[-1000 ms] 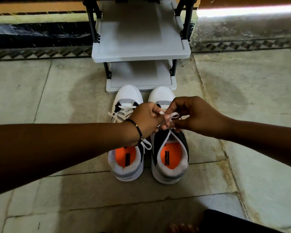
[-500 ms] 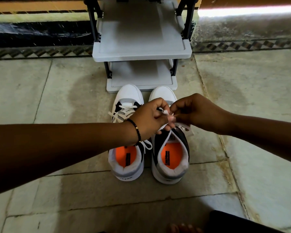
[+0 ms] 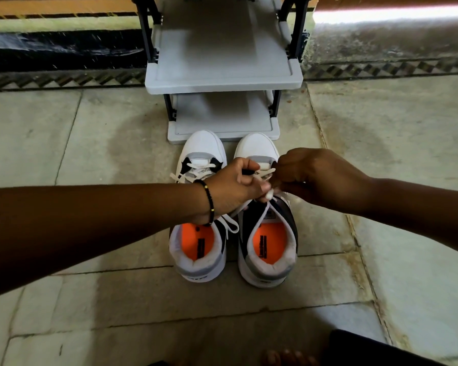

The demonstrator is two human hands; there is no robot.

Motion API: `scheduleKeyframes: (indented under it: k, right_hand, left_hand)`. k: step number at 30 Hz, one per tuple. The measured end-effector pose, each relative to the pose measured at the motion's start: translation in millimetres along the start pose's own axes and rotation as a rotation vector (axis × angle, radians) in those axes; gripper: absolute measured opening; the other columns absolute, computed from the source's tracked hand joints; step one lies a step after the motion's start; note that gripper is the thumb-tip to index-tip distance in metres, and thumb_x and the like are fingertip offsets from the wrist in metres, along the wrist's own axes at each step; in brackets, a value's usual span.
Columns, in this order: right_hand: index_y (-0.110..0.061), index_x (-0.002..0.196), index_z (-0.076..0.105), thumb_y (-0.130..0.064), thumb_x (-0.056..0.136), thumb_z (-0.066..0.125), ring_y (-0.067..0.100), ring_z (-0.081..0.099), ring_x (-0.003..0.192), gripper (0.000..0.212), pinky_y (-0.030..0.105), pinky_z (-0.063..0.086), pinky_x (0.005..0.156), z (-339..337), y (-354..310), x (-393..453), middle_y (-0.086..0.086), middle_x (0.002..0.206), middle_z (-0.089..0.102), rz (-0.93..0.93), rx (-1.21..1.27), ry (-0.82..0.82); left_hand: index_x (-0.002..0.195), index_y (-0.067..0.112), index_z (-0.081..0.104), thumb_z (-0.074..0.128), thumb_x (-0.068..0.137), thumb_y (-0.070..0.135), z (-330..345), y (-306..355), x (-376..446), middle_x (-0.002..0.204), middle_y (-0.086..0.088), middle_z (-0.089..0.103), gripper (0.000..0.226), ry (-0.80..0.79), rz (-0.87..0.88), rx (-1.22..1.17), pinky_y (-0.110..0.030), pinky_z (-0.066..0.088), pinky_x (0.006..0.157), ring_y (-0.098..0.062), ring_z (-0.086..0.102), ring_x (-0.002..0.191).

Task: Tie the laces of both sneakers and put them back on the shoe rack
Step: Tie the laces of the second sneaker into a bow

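Observation:
Two white, grey and black sneakers with orange insoles stand side by side on the floor, toes toward the grey shoe rack (image 3: 222,80). The left sneaker (image 3: 200,244) has white laces lying loosely across its top. Over the tongue of the right sneaker (image 3: 269,249), my left hand (image 3: 236,188) and my right hand (image 3: 310,175) meet and both pinch its white lace (image 3: 266,173). A beaded bracelet circles my left wrist. The knot itself is hidden between my fingers.
The rack has two bare grey shelves on black posts and stands against a patterned wall base. Stone floor tiles spread on all sides. A dark cloth (image 3: 376,350) and toes (image 3: 286,357) show at the bottom edge.
Both hands have drawn closer together and slightly forward over the right sneaker. The lace loop seen between them earlier is now pulled in tight under my fingers.

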State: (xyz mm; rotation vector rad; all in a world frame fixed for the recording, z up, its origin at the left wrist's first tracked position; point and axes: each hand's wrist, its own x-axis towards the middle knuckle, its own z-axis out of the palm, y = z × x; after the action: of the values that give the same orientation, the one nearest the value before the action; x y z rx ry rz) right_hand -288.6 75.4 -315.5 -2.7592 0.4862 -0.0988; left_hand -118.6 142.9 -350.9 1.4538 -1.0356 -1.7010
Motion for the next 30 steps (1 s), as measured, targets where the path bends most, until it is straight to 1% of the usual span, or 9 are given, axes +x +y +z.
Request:
scheduleKeyframes:
  k: [2, 4, 8, 12, 17, 20, 22, 26, 30]
  right_hand:
    - [-0.017, 0.089, 0.07, -0.031, 0.087, 0.045, 0.022, 0.064, 0.076, 0.029, 0.035, 0.052, 0.057, -2, -1, 1, 0.002, 0.078, 0.068, -0.018, -0.003, -0.039]
    - [-0.016, 0.088, 0.069, -0.031, 0.086, 0.05, 0.018, 0.063, 0.071, 0.024, 0.034, 0.05, 0.057, -3, -2, 5, 0.0, 0.077, 0.068, 0.006, 0.026, -0.074]
    - [-0.02, 0.089, 0.066, -0.017, 0.077, 0.07, -0.002, 0.051, 0.052, 0.012, 0.016, 0.035, 0.052, -1, -1, 17, -0.01, 0.059, 0.056, 0.257, 0.198, -0.13]
    - [-0.018, 0.075, 0.069, -0.016, 0.072, 0.075, -0.007, 0.052, 0.05, 0.007, 0.005, 0.037, 0.05, 2, -4, 17, -0.012, 0.05, 0.053, 0.362, 0.347, -0.176]
    - [-0.01, 0.062, 0.063, -0.015, 0.071, 0.074, -0.002, 0.049, 0.046, 0.015, 0.008, 0.036, 0.047, 8, -6, 13, -0.011, 0.041, 0.05, 0.422, 0.37, -0.065]
    - [-0.012, 0.059, 0.06, -0.016, 0.07, 0.072, 0.007, 0.048, 0.046, 0.017, 0.013, 0.034, 0.046, 13, -9, 15, -0.008, 0.046, 0.048, 0.434, 0.316, 0.029]
    - [-0.015, 0.056, 0.054, -0.02, 0.07, 0.069, 0.011, 0.046, 0.047, 0.02, 0.027, 0.04, 0.051, 16, -12, 17, -0.003, 0.048, 0.049, 0.429, 0.259, 0.061]
    - [-0.028, 0.055, 0.043, -0.02, 0.071, 0.066, 0.009, 0.046, 0.049, 0.03, 0.032, 0.042, 0.053, 18, -15, 16, -0.008, 0.05, 0.048, 0.431, 0.218, 0.089]
    - [-0.015, 0.065, 0.054, -0.022, 0.075, 0.062, 0.01, 0.045, 0.048, 0.015, 0.034, 0.044, 0.052, 13, -18, 11, -0.007, 0.051, 0.047, 0.38, 0.169, 0.053]
  left_hand:
    - [0.111, 0.015, 0.035, 0.06, 0.081, 0.008, -1, 0, 0, 0.075, 0.004, 0.065, 0.039, -0.023, 0.009, 0.03, -0.021, 0.05, 0.069, -0.005, 0.062, 0.067]
    - [0.109, 0.017, 0.036, 0.064, 0.078, 0.006, -1, 0, -1, 0.081, -0.001, 0.063, 0.043, -0.02, 0.033, 0.076, -0.033, 0.049, 0.085, -0.016, 0.06, 0.08]
    - [0.094, 0.027, 0.042, 0.072, 0.071, 0.007, -1, 4, -5, 0.074, 0.0, 0.064, 0.043, 0.044, 0.141, 0.231, -0.029, 0.049, 0.072, -0.015, 0.059, 0.069]
    - [0.089, 0.028, 0.043, 0.077, 0.066, 0.013, 5, 4, -12, 0.069, 0.001, 0.067, 0.043, 0.125, 0.249, 0.423, -0.03, 0.052, 0.068, -0.014, 0.061, 0.062]
    - [0.098, 0.013, 0.052, 0.061, 0.083, 0.015, 3, 8, -12, 0.063, -0.001, 0.069, 0.019, 0.183, 0.229, 0.347, -0.01, 0.049, 0.064, -0.003, 0.063, 0.056]
    - [0.105, 0.01, 0.055, 0.049, 0.089, 0.01, 1, 6, -7, 0.088, -0.018, 0.072, 0.016, 0.127, 0.127, 0.294, -0.021, 0.055, 0.075, -0.012, 0.067, 0.069]
    - [0.11, 0.007, 0.057, 0.047, 0.09, 0.007, -1, 5, -4, 0.098, -0.021, 0.069, 0.022, 0.054, 0.06, 0.316, -0.011, 0.051, 0.062, -0.009, 0.064, 0.07]
    - [0.114, 0.0, 0.055, 0.049, 0.087, -0.001, -7, 8, -1, 0.081, -0.007, 0.063, 0.028, -0.029, -0.002, 0.259, -0.006, 0.044, 0.051, 0.005, 0.06, 0.056]
    - [0.11, -0.001, 0.057, 0.055, 0.084, 0.001, -9, 8, -3, 0.078, -0.001, 0.062, 0.027, -0.005, 0.02, 0.23, -0.007, 0.046, 0.052, 0.006, 0.059, 0.056]
